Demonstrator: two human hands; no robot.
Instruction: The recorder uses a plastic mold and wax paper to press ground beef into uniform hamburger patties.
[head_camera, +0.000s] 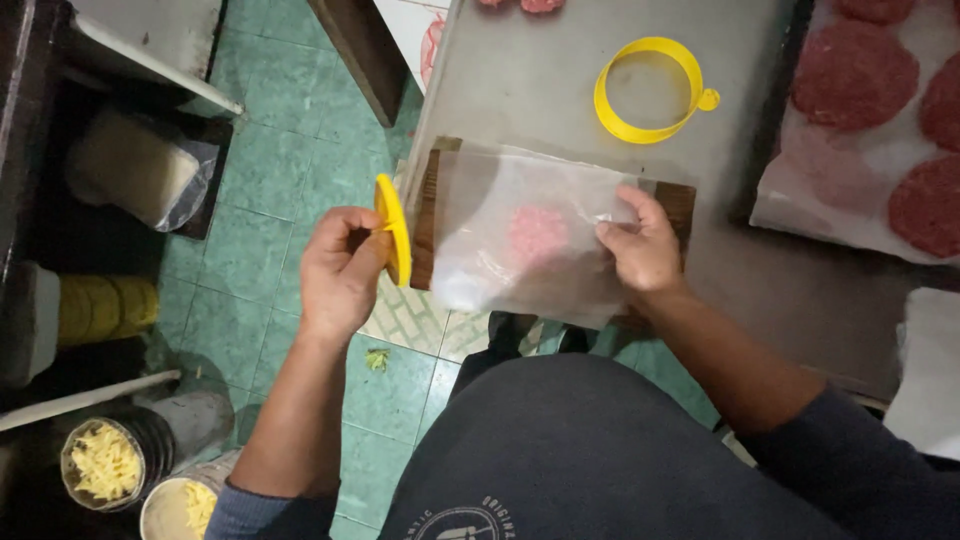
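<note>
- Our right hand (643, 250) lies on the clear plastic sheet (520, 240), fingertips pinching its right edge over the wooden board (680, 205), seemingly to keep the film flat.
- Under the sheet, mid-board, sits a small pink meat lump (537, 232).
- Our left hand (340, 270), just left of the board, grips a yellow press disc (394, 232) on edge.
- Behind the board lies a yellow ring mould (648, 90); right of the board, formed patties (855, 72) on what looks like paper.

yellow ring (650, 90), pink patty (538, 232), green floor tiles (280, 150)
</note>
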